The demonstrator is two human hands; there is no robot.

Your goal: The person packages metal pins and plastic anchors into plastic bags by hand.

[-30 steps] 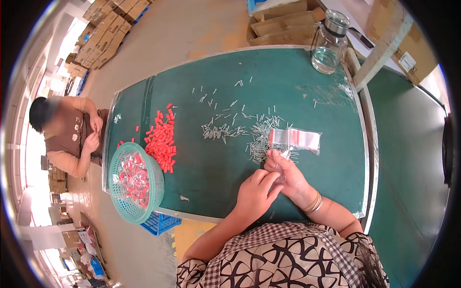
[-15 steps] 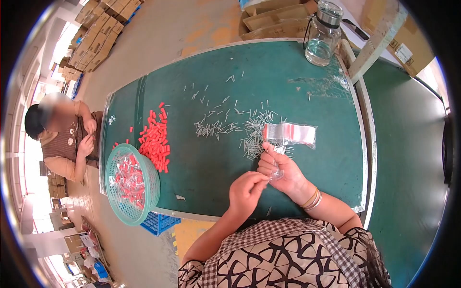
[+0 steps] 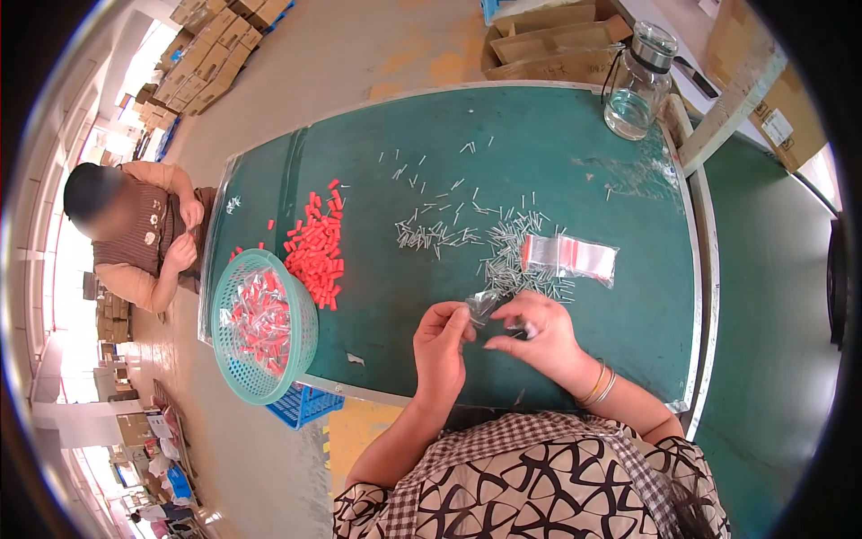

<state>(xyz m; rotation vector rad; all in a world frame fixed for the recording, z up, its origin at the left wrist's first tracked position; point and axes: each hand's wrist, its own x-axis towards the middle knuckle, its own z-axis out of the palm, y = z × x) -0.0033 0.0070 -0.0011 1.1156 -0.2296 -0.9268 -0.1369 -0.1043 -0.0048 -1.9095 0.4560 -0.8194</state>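
Note:
My left hand (image 3: 440,349) pinches a small clear plastic bag (image 3: 482,305) between thumb and fingers. Close on its right is my right hand (image 3: 549,340), its fingers curled and its thumb held apart. Something whitish shows within those fingers, too small to name. Just beyond the hands lies a pile of thin metal screws (image 3: 505,253). A stack of flat clear zip bags with red strips (image 3: 584,259) rests at the pile's right edge. More loose screws (image 3: 435,235) are scattered to the left and farther back on the green table (image 3: 377,337).
Red plastic plugs (image 3: 316,256) form a heap on the left. Beside it, a green basket (image 3: 307,332) holds bagged red pieces at the table's edge. A glass bottle (image 3: 633,103) stands at the back right. Another person (image 3: 148,220) sits at the far left end.
My hands have moved apart. The clear bag is now in my left hand's pinch, and my right hand's thumb has come away from its fingers. The view has shifted slightly.

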